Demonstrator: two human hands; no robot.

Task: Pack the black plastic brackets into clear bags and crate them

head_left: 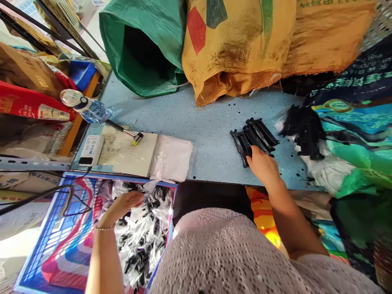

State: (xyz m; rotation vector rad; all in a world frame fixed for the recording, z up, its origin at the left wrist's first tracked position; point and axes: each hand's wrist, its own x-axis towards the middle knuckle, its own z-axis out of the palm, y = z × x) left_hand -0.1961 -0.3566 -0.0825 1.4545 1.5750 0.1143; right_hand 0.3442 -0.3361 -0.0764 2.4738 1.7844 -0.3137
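Note:
Over a blue basket (65,179) full of clear-bagged black parts (143,228) is my left hand (130,201), its fingers loosely extended and nothing visible in them. At the table's front edge, my right hand (262,165) has its fingers closed on the near end of a row of long black plastic parts (255,136); the hand partly covers them. A stack of clear plastic bags (172,158) lies left of the middle, beside a paper pad (137,155). More black parts (304,128) are heaped on a plastic bag at the right.
A green sack (137,53) gapes open at the back, beside yellow woven sacks (239,49). On the left are a water bottle (87,107), a pen (124,130) and a white device (92,150) with a cable. Colourful bags (361,130) crowd the right end.

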